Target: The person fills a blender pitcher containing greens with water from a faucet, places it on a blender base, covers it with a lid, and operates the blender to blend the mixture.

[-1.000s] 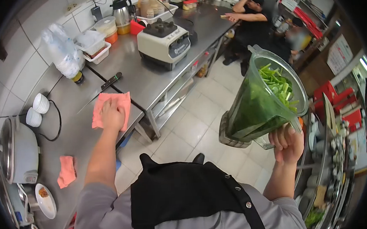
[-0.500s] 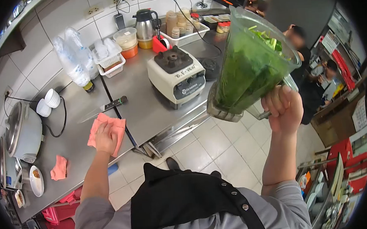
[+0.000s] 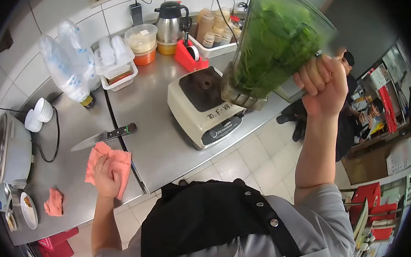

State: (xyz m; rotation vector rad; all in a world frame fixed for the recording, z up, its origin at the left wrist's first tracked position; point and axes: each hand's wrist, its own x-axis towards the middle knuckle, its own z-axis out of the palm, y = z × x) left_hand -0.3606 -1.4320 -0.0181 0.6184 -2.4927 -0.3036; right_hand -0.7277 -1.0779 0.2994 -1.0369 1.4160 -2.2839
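My right hand (image 3: 322, 81) is closed around the handle of a clear blender jug (image 3: 234, 91) packed with green leaves (image 3: 278, 44). The jug is tilted in the air, its base close to the right side of the cream blender base (image 3: 200, 114), partly covering it. On the steel counter, my left hand (image 3: 106, 178) presses on a pink cloth (image 3: 118, 157) with its fingers bent into the fabric. Just beyond the cloth lies a knife (image 3: 105, 136), black handle to the right, blade pointing left.
A rice cooker (image 3: 16, 149), white bowls (image 3: 43, 110), an oval dish (image 3: 28, 210) and a second pink cloth (image 3: 54, 202) stand left. Along the wall are plastic-wrapped cups (image 3: 65, 66), food tubs (image 3: 142, 43), a steel jug (image 3: 170, 24) and bottles (image 3: 211, 27). People (image 3: 349, 91) are at right.
The jug has moved left and closer to the blender base, overlapping it in view. My left hand stays on the cloth. The camera view has shifted nearer the counter.
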